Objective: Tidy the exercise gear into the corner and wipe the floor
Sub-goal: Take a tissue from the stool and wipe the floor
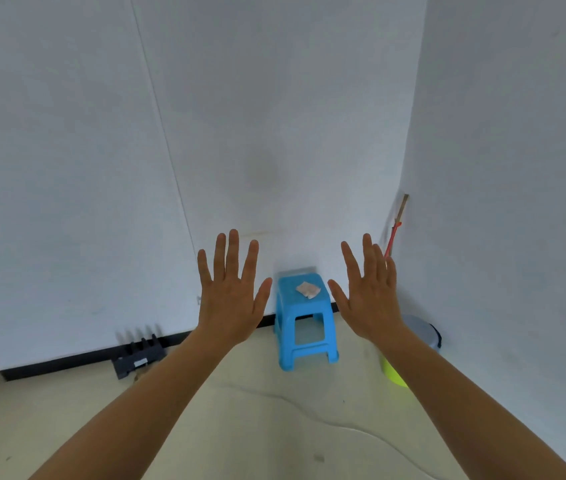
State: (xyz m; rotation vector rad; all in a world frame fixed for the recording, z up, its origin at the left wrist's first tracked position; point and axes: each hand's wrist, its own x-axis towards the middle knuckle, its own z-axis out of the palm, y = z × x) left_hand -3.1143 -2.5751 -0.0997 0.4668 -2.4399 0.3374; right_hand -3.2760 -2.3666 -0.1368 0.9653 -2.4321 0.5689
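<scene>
Left hand (231, 292): raised, fingers straight and spread, holding nothing.
Right hand (368, 292): raised, fingers spread, empty.
Cloth (308, 290): small pale piece — possibly a rag — atop the blue stool (290, 296) by the wall.
Black rack (137, 355): floor, against wall, left of stool.

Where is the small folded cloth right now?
The folded cloth lies on the seat of the blue stool, centre-right in the head view, by the wall, seen between the left hand and the right hand.

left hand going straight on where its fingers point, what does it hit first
The left hand would likely meet the white wall, left of the blue stool; depth is unclear.
</scene>
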